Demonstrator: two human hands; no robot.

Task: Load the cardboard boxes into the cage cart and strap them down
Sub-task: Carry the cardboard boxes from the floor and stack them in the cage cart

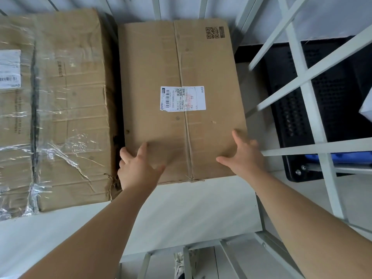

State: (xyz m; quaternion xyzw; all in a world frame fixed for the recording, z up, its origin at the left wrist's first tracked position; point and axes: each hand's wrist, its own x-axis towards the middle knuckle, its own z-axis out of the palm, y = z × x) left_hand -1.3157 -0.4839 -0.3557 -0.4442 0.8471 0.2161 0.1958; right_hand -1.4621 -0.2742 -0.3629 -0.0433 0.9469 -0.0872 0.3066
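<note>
Already loaded: taped box [66, 109].
Hands: your left hand [138, 168] gripped the plain box [181, 63]; right hand [245, 158] pressed flat.
Left: strapping.

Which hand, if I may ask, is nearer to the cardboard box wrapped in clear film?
Left. The left hand holds the plain brown cardboard box at the edge beside the film-wrapped box; the right hand rests at its opposite edge.

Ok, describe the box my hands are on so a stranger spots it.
In the cage cart, two boxes lie side by side. It's the right box, beside the bars. Unlike its plastic-wrapped neighbour, it's bare with a central label.
</note>
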